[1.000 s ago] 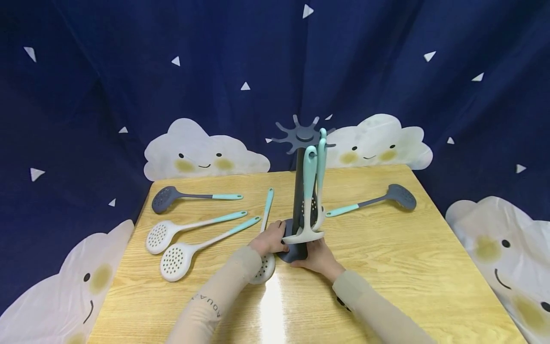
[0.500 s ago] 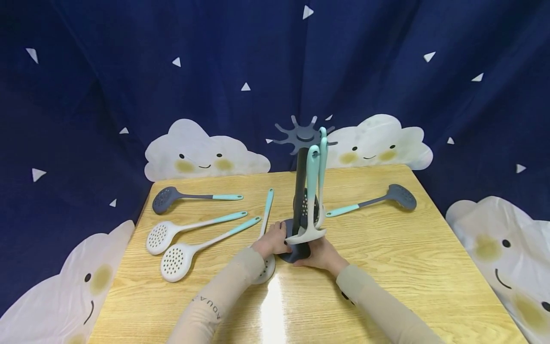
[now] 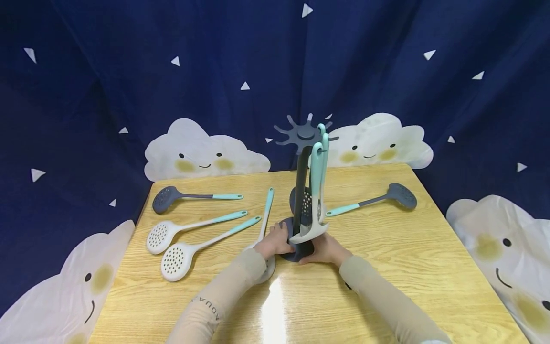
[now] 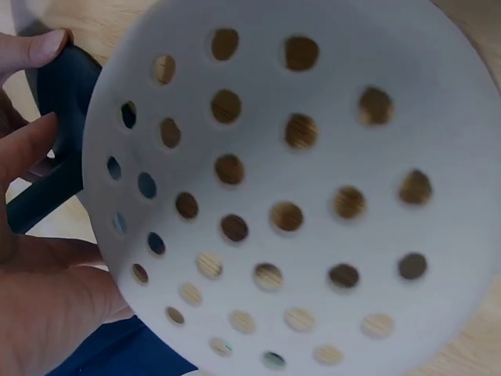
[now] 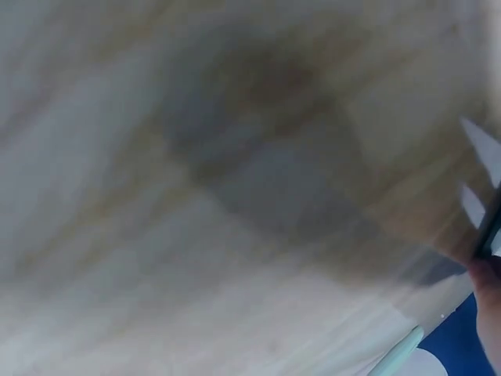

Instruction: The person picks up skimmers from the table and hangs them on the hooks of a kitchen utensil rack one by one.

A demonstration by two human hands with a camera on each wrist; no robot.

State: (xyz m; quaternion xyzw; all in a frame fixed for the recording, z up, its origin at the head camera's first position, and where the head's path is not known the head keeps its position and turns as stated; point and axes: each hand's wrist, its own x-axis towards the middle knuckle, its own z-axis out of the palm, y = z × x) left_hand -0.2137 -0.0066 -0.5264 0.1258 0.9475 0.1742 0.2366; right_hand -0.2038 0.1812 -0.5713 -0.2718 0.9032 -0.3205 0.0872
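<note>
A dark utensil stand with a hooked star-shaped top rises between both hands. My left hand grips the left side of its round base, and my right hand grips the right side. A white ladle with a mint handle hangs at the front of the stand. Behind it hang another mint-handled utensil and a dark slotted one, partly hidden. A white skimmer lies beside the stand, partly under my left hand. Its perforated head fills most of the left wrist view.
On the left of the wooden table lie two white skimmers and a dark slotted ladle. Another dark slotted ladle lies at the right. A blue curtain with clouds stands behind the table.
The stand has turned between my hands: its hooks and the front ladle have swung rightward. Both hands have shifted slightly right with the base, still holding it.
</note>
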